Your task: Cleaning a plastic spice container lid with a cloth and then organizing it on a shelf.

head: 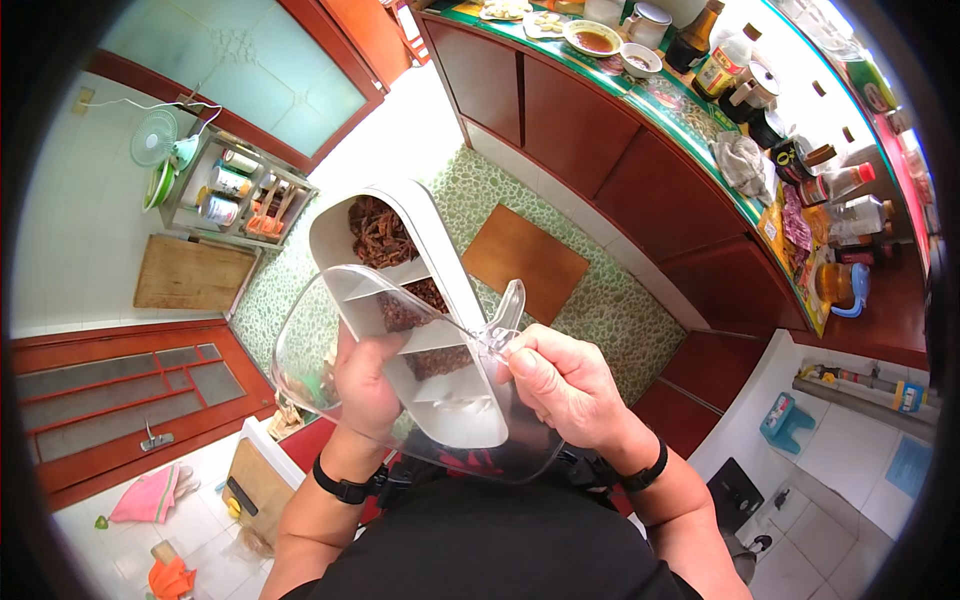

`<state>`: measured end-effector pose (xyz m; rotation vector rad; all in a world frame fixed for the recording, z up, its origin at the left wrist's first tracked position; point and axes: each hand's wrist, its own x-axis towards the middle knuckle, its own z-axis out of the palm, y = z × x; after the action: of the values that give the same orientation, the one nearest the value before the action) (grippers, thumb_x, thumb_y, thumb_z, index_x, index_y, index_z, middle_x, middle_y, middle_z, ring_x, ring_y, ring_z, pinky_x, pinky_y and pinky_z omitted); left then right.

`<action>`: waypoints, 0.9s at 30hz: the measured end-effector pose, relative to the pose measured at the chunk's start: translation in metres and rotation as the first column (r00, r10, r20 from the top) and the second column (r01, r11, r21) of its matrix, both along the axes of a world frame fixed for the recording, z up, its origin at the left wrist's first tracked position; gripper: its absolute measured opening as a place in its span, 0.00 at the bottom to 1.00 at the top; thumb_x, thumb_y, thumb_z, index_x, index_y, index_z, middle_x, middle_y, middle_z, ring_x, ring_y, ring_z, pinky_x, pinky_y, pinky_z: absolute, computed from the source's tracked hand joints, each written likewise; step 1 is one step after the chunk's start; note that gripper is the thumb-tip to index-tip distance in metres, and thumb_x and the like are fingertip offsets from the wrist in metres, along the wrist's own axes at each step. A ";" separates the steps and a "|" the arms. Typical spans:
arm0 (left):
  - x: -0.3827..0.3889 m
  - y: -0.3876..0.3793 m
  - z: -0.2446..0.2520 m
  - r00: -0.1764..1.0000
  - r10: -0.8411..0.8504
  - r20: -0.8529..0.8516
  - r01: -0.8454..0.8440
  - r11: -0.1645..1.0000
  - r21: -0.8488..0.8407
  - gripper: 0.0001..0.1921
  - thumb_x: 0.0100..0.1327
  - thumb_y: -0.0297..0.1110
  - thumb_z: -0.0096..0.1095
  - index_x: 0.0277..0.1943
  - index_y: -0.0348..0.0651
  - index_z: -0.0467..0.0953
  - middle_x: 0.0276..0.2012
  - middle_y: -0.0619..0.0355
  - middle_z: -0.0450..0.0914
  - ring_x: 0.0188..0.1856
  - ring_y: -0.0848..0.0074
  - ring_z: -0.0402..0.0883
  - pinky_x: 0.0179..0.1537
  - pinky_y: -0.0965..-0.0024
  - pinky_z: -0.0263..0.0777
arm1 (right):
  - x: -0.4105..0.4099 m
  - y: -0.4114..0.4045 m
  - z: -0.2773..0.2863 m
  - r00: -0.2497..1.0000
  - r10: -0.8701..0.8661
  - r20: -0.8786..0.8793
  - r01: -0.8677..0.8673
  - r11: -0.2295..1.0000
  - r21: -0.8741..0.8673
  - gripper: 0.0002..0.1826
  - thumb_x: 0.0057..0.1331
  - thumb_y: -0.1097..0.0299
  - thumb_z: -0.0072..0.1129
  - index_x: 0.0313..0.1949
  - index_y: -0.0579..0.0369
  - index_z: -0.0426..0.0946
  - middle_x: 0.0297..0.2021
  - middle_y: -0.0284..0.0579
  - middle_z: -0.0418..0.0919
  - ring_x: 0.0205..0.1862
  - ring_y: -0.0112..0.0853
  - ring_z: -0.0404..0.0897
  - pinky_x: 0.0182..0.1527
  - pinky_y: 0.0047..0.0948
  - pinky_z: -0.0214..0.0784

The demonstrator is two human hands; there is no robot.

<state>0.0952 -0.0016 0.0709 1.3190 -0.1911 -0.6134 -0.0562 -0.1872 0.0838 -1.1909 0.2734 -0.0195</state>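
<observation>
A white oblong divided box (459,296) is held tilted in front of me, with my left hand (370,382) gripping its long side. Dark brown dried strips (381,234) fill the far compartment. The second holds small reddish-brown dried pieces (412,304), and brown bits show in the third. In the nearest compartment lies something whitish that I cannot make out. My right hand (559,382) pinches a clear plastic lid (307,352) at its edge, beside an upright clear tab (511,304). The lid overlaps the box and my left hand, which show through it.
Bowls (592,37), bottles (724,60) and a jug with a blue handle (840,289) line the counter at upper right. A brown mat (525,262) lies on the green floor. At left are a wall rack (240,187) and, at lower left, a cutting board with a knife (259,487).
</observation>
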 end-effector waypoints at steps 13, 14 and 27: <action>0.013 -0.004 -0.026 0.988 -0.045 0.145 0.032 0.995 0.091 0.31 0.67 0.24 0.51 0.73 0.32 0.61 0.63 0.50 0.75 0.64 0.65 0.74 0.67 0.64 0.65 | 0.014 0.004 -0.009 0.995 -0.101 0.005 0.101 0.989 -0.111 0.13 0.81 0.64 0.54 0.43 0.60 0.81 0.29 0.32 0.76 0.31 0.19 0.71 0.36 0.22 0.67; 0.013 -0.004 -0.027 0.978 -0.049 0.201 0.016 0.987 0.161 0.29 0.66 0.25 0.49 0.71 0.31 0.64 0.61 0.50 0.76 0.62 0.65 0.75 0.66 0.64 0.66 | 0.015 0.005 -0.011 0.992 -0.127 0.022 0.128 0.988 -0.087 0.13 0.81 0.64 0.54 0.43 0.60 0.81 0.29 0.33 0.77 0.31 0.19 0.71 0.36 0.22 0.67; 0.025 -0.025 -0.029 0.997 0.078 0.029 -0.080 0.992 0.101 0.26 0.65 0.27 0.50 0.67 0.29 0.68 0.58 0.48 0.79 0.59 0.64 0.78 0.63 0.64 0.70 | 0.036 0.004 -0.020 0.981 -0.132 -0.141 0.118 0.988 -0.104 0.15 0.82 0.60 0.53 0.41 0.58 0.79 0.30 0.32 0.74 0.32 0.19 0.69 0.37 0.22 0.65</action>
<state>0.1204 -0.0271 0.0421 1.4266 -0.1285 -0.5458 -0.0206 -0.1837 0.0633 -1.2704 0.4820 -0.0547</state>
